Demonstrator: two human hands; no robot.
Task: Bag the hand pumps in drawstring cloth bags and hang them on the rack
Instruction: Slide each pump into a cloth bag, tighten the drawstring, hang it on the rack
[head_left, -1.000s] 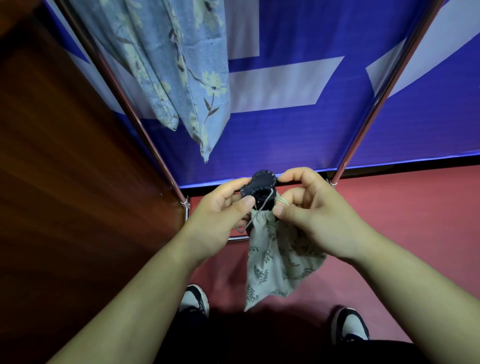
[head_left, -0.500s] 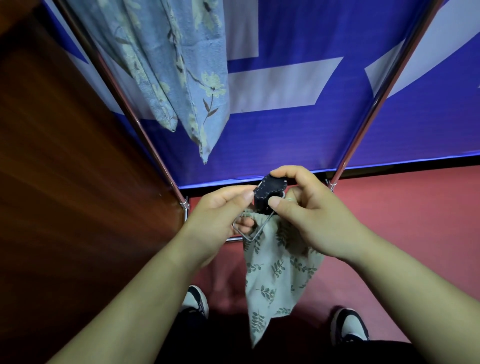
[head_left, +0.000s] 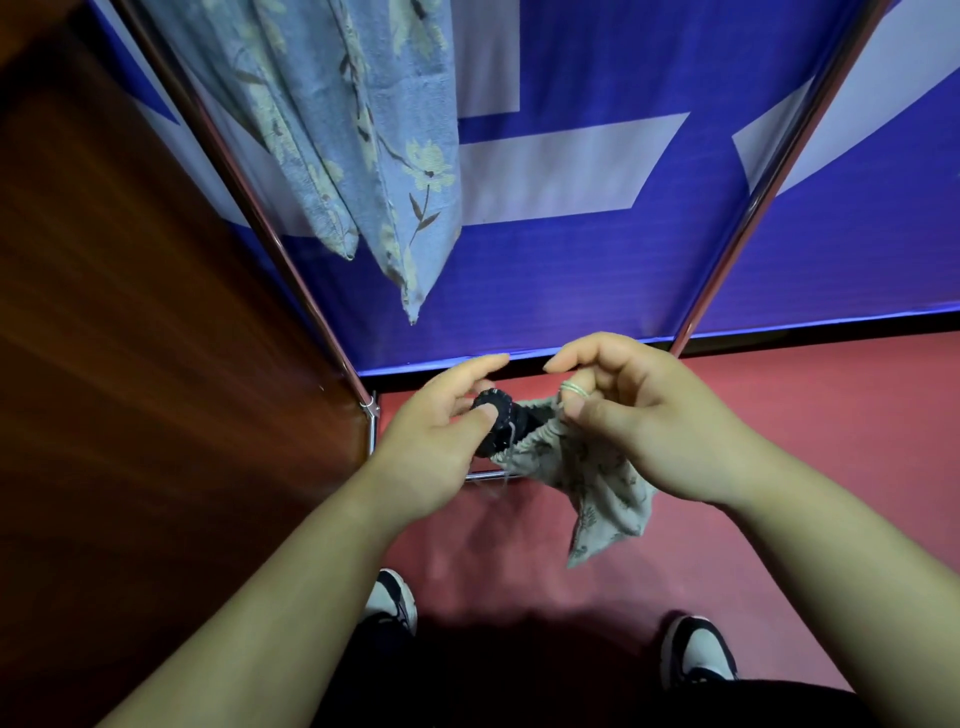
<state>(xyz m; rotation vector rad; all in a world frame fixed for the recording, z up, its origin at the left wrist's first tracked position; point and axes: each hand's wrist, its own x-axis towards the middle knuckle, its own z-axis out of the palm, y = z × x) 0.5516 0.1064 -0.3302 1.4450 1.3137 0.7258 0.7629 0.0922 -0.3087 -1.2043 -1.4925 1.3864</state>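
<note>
A black hand pump (head_left: 497, 422) sticks partway out of the mouth of a beige leaf-print drawstring bag (head_left: 597, 483). My left hand (head_left: 441, 441) holds the pump's black end between thumb and fingers. My right hand (head_left: 639, 415) pinches the bag's gathered rim and its pale cord, which loops round a finger. Below my right hand the bag hangs slanted to the right. The rest of the pump is hidden inside the cloth.
A chrome rack frame (head_left: 291, 270) runs behind my hands, with a second pole (head_left: 727, 244) at right and a low bar. A blue floral garment (head_left: 363, 156) hangs from it. A wooden panel (head_left: 130, 364) stands left. Below is red floor (head_left: 779, 441) and my shoes (head_left: 696, 654).
The pump has tipped sideways and sunk deeper into the bag. My left hand now grips its end, my right hand has shifted onto the rim and cord, and the bag swung right.
</note>
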